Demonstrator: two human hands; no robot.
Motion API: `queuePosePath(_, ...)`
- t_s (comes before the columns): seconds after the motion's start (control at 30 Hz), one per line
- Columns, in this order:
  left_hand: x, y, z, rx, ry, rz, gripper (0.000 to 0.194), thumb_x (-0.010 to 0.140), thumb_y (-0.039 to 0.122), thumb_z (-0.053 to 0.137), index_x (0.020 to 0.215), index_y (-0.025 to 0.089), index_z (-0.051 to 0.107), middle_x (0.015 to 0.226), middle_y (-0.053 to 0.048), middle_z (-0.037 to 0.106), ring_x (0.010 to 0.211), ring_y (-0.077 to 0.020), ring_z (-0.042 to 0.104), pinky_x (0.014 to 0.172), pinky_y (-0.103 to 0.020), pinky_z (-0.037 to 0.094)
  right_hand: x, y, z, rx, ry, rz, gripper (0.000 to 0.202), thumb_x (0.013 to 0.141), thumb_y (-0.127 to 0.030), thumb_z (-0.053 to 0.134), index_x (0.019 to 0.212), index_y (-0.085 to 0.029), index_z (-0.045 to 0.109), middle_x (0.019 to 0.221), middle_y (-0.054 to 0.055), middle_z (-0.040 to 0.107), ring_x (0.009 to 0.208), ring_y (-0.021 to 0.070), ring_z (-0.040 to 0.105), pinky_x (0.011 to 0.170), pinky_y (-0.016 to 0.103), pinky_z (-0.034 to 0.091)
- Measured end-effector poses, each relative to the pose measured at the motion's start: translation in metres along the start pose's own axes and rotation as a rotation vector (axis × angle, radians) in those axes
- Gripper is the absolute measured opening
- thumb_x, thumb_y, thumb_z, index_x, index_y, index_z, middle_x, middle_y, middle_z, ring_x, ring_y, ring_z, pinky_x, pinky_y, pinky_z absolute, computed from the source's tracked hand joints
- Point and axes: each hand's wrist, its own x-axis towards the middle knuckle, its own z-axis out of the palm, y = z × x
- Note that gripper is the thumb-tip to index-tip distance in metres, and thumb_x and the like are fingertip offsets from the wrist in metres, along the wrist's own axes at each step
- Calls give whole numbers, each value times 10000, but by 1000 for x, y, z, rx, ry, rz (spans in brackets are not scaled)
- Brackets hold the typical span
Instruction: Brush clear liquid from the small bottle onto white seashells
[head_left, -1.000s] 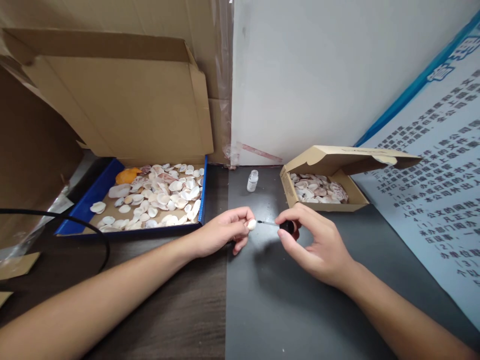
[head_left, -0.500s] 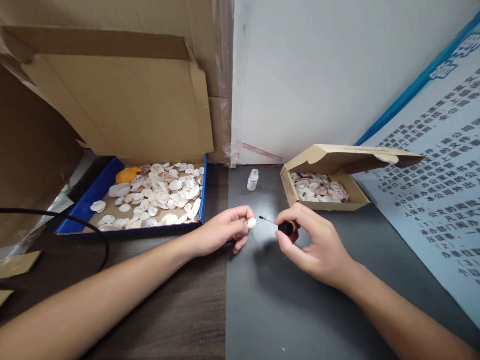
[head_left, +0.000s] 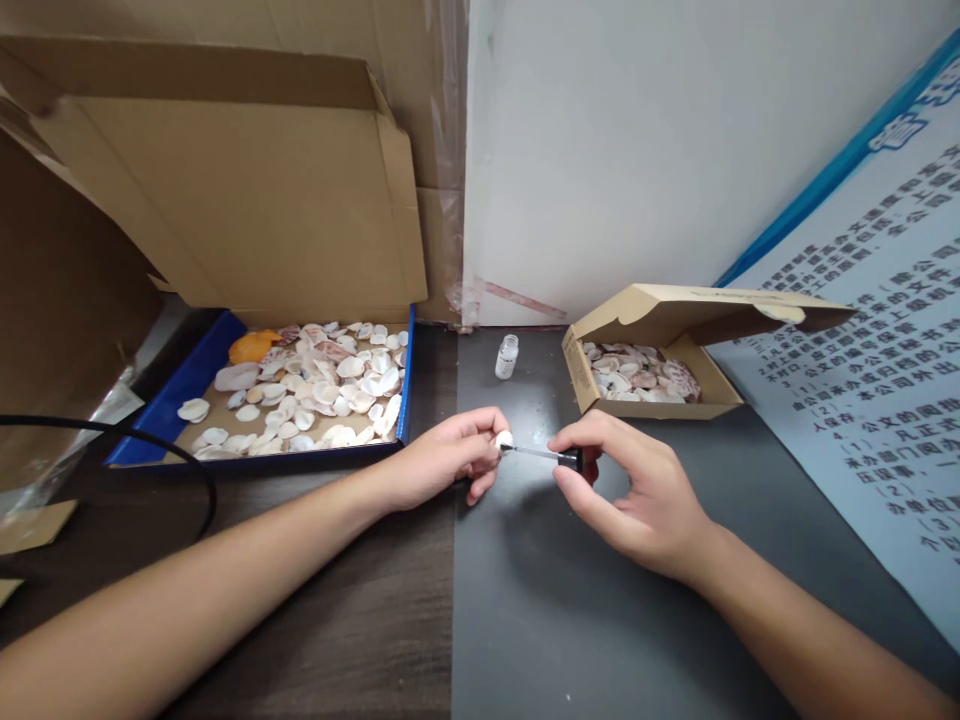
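Between the thumb and fingers of my left hand [head_left: 457,455] is a small white seashell [head_left: 504,439]. My right hand [head_left: 626,480] grips the black cap of a thin brush [head_left: 536,454], which points left. Its dark tip meets the shell's lower right edge. Behind my hands, a small clear bottle [head_left: 507,358] with a white label stands upright and uncapped on the dark grey surface. My fingers cover part of the shell and part of the cap.
At the left, a blue-edged cardboard box [head_left: 409,375] lies open with many seashells and an orange shell inside. A smaller cardboard box [head_left: 645,409] of shells stands at the right, lid raised. A black cable [head_left: 150,437] curves in at left. A printed poster [head_left: 885,400] leans at right.
My right hand has turned the brush, and its tip has moved left and down from a gap beside the shell to touching it. My left hand has barely moved.
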Motion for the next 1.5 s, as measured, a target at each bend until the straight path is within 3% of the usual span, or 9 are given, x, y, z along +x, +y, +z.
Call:
queuePosePath(0.4,0,0,0,-9,-10,17,156,842,291,582,814,198,459,556,98,395,463,-74,457,481,-194,387,-1,1,-1,-38,-15,47,87,883,-142,591,946,-202,594,744,-21,548,584,105,531,578,243,457)
queuePosePath(1.5,-1,4,3,-25,7,-1,107,837,254,555,816,194,470,579,79,434,462,-80,463,472,-197,419,-2,2,1,-47,-10,60,181,877,-147,591,1036,-227,560,780,-22,566,577,111,536,571,246,472)
